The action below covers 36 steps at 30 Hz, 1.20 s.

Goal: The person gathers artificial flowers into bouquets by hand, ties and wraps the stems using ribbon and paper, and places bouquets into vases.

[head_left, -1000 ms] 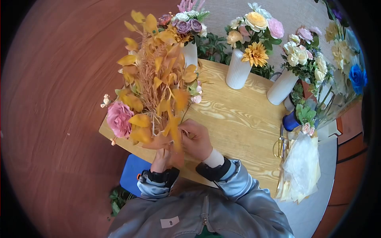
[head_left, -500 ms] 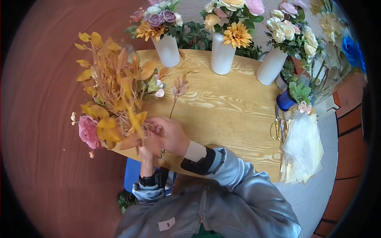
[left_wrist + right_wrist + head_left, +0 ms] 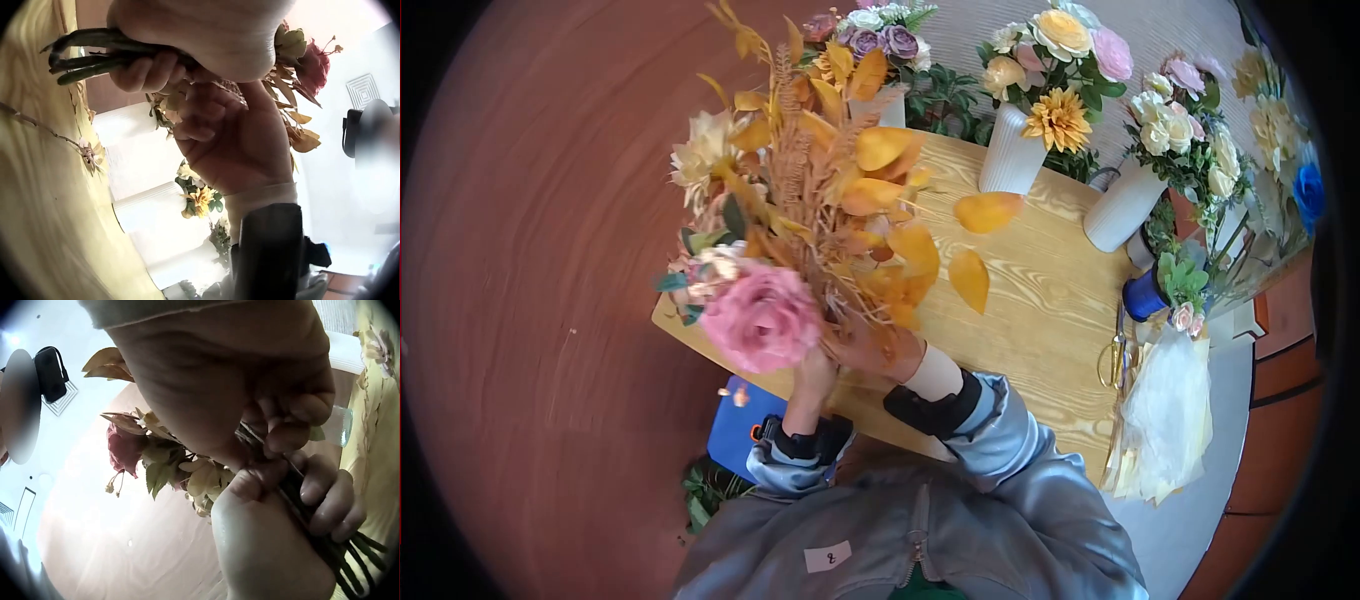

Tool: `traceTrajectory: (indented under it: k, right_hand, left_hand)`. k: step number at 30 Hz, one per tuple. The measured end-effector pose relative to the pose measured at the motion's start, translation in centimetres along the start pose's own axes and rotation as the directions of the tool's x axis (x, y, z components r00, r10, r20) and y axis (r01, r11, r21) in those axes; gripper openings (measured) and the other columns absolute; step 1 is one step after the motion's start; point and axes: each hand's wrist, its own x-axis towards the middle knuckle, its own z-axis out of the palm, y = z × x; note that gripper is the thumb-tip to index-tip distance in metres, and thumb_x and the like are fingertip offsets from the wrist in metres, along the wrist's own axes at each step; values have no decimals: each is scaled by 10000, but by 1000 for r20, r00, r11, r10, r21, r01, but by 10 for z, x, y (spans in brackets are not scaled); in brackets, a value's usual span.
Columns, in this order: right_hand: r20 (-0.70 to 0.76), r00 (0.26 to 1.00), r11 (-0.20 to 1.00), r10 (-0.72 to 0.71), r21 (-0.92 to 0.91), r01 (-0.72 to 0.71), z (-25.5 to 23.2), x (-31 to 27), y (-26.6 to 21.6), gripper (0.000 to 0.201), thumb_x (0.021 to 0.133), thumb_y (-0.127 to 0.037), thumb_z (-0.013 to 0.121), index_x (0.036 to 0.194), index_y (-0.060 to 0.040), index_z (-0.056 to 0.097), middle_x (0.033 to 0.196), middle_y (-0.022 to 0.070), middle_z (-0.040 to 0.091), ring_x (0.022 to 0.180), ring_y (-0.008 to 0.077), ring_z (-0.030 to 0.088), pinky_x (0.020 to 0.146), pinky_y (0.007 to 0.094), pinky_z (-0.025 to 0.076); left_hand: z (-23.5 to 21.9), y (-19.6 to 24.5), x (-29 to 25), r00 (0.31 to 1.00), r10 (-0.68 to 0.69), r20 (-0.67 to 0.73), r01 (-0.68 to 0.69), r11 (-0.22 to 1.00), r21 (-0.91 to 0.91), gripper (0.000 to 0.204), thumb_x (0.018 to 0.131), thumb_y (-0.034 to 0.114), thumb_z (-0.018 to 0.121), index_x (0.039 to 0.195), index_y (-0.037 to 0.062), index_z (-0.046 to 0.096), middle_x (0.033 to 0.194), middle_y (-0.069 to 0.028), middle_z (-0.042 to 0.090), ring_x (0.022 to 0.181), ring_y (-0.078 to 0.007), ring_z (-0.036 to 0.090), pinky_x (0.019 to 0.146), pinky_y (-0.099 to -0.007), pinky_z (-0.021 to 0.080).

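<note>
A large bouquet of yellow leaves [image 3: 880, 150] and a pink rose [image 3: 762, 316] is held up over the table's left end. My left hand [image 3: 814, 378] grips its stems from below; in the left wrist view the fingers curl round the dark green stems [image 3: 94, 65], whose cut ends stick out past the hand. Just above it my right hand [image 3: 885, 350] is partly covered by leaves in the head view. In the right wrist view its fingers [image 3: 300, 419] curl round the upper stems, touching the left hand.
White vases [image 3: 1012, 150] of flowers stand along the far edge. At the right lie gold-handled scissors [image 3: 1112, 362] and white wrapping sheets [image 3: 1165, 410], near a blue pot [image 3: 1143, 296]. On the table lies a loose sprig [image 3: 89, 153]. A blue container [image 3: 735, 430] is below the left edge.
The bouquet has turned, so the pink rose now faces the head camera and a cream flower shows at its left. Both hands remain at the stems, while the head view has shifted.
</note>
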Motion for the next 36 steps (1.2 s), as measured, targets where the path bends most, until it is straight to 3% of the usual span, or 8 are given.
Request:
traceTrajectory:
  k: [5, 10, 16, 18, 24, 25, 28, 36]
  right_hand:
    - [-329, 783, 821, -528, -431, 374, 12, 3, 10, 410, 784, -254, 533, 1130, -53, 446, 1133, 143, 465, 1055, 281, 441, 912, 328, 350]
    - [-827, 154, 764, -541, -407, 501, 50, 27, 12, 498, 751, -197, 585, 1181, -52, 379, 1195, 114, 406, 1122, 232, 392, 949, 329, 324]
    - [-258, 649, 652, -716, -579, 490, 17, 7, 49, 606, 664, -257, 659, 1171, -47, 403, 1163, 131, 436, 1053, 270, 443, 931, 355, 328]
    - [-74, 948, 950, -310, -72, 305, 16, 8, 45, 528, 646, -201, 636, 1120, -38, 466, 1098, 150, 489, 1042, 289, 454, 921, 356, 340]
    - [176, 688, 275, -704, -825, 493, 41, 36, 68, 390, 644, -152, 575, 1007, -19, 524, 1049, 163, 518, 996, 306, 482, 873, 369, 388]
    - [-174, 701, 710, -691, -344, 614, 32, 32, 51, 341, 665, -182, 576, 973, -38, 547, 1080, 161, 501, 985, 292, 496, 804, 361, 427]
    - [130, 984, 951, -120, -268, 152, -6, 15, 23, 301, 702, -216, 580, 958, -58, 579, 946, 155, 566, 858, 267, 559, 689, 368, 457]
    - [-168, 959, 840, 230, -463, -282, -22, 26, 91, 269, 722, -334, 575, 688, -72, 626, 645, 140, 586, 591, 314, 563, 551, 406, 445]
  left_hand:
    - [-14, 1, 2, 988, -125, 94, 136, 985, -111, 418, 870, 312, 375, 1173, 24, 378, 1090, -99, 387, 897, -155, 444, 741, -242, 405]
    - [-15, -5, 2, 971, -238, 8, 231, 935, -269, 391, 869, 337, 356, 1114, 35, 399, 966, -67, 377, 796, -136, 423, 668, -234, 380]
    - [-15, -12, 0, 919, -390, -62, 323, 831, -453, 375, 868, 367, 333, 1044, 48, 425, 817, -29, 366, 674, -113, 397, 581, -226, 349]
    - [-15, -14, 0, 892, -447, -69, 354, 785, -508, 374, 868, 377, 325, 1021, 53, 434, 767, -16, 362, 634, -105, 388, 553, -223, 339]
    - [-14, -21, 0, 787, -617, -6, 461, 594, -659, 384, 867, 407, 303, 950, 66, 460, 617, 22, 351, 513, -82, 362, 466, -214, 309]
    - [-15, -21, 0, 768, -640, -2, 467, 563, -682, 388, 867, 412, 299, 939, 69, 464, 592, 28, 349, 492, -78, 358, 451, -213, 304]
    - [-36, 11, 20, 802, -572, 172, 504, 494, -708, 331, 856, 388, 265, 730, 106, 386, 519, 49, 248, 400, -57, 208, 375, -199, 176]
    - [-49, 25, 37, 853, -467, 231, 447, 427, -786, 220, 839, 274, 295, 680, 126, 331, 504, 52, 212, 388, -46, 164, 363, -202, 131]
